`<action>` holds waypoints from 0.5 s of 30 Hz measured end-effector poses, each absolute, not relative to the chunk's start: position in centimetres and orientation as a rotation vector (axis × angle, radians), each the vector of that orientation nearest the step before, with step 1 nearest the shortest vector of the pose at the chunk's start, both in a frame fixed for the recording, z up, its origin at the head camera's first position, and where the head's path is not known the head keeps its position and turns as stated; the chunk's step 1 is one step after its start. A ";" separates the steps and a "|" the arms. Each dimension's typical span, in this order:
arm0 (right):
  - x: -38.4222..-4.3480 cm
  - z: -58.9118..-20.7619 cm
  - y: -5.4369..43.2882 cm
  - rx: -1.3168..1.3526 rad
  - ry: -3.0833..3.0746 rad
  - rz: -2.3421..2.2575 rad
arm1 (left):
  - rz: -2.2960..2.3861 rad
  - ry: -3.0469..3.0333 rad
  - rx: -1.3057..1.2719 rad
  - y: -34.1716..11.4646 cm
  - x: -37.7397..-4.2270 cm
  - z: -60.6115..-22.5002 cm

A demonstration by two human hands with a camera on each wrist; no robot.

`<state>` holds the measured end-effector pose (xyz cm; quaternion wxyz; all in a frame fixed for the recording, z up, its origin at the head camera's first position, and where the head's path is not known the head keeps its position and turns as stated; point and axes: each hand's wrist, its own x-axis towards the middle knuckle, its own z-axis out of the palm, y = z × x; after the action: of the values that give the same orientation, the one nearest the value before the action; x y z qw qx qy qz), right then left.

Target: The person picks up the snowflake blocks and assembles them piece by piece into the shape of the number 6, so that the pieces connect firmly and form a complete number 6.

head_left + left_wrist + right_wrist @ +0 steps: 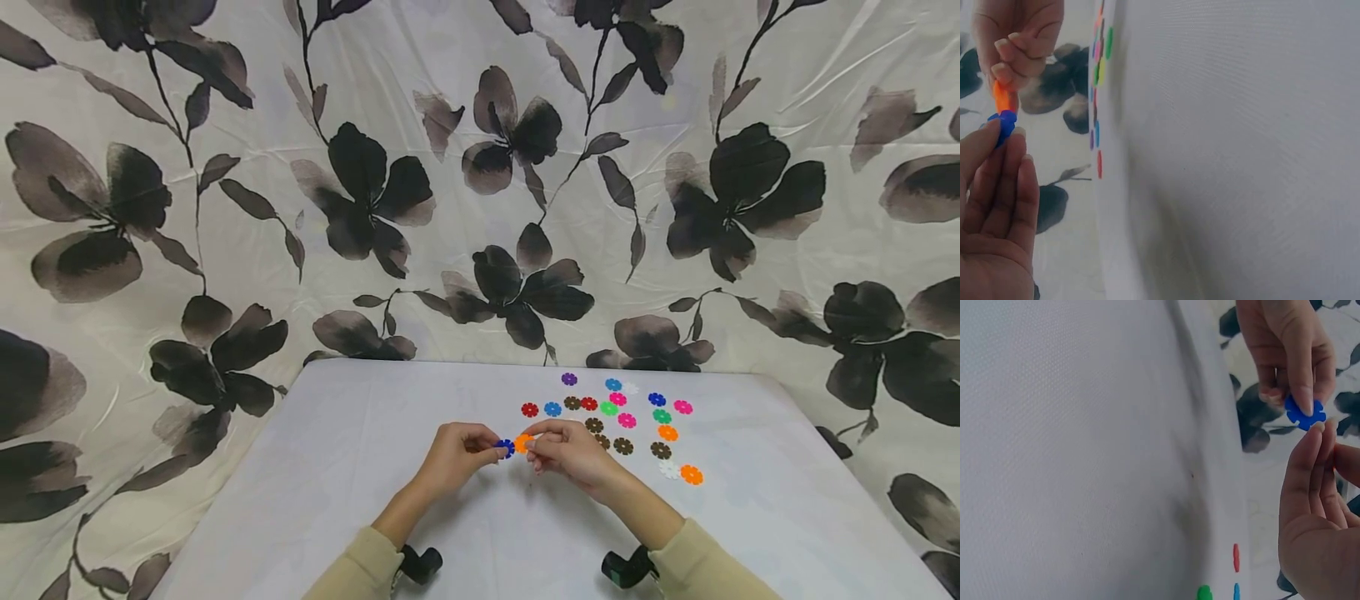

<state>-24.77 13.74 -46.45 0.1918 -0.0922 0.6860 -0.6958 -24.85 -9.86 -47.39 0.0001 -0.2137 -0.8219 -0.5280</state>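
Above the table, my left hand (454,457) pinches a dark blue notched plastic disc (506,448) between thumb and fingers. My right hand (576,457) pinches an orange notched disc (522,443) right beside it. In the left wrist view, the orange disc (1001,97) meets the edge of the blue disc (1006,127); whether their notches interlock, I cannot tell. From the right wrist, the blue disc (1305,414) shows its flat side, while the right fingers hide the orange one.
Several loose discs lie on the white table (337,467), behind and right of the hands, among them a purple disc (569,379), a red disc (529,410) and an orange disc (692,475). A flower-patterned cloth (450,208) hangs behind the table.
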 end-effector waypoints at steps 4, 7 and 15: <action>-24.8 -46.6 13.5 -0.232 1.888 -1.984 | -1.688 -2.538 -0.677 -9.7 -24.7 -47.6; -24.7 -46.7 13.3 -0.224 1.852 -2.021 | -1.688 -2.506 -0.684 -9.6 -24.7 -47.7; -24.5 -46.5 12.5 -0.188 1.745 -2.130 | -1.658 -2.431 -0.686 -9.4 -24.5 -47.4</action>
<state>-24.54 12.51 -46.48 0.1895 -0.0669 0.6208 -0.7578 -24.45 -9.40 -47.43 0.0601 -0.2266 -0.8030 -0.5479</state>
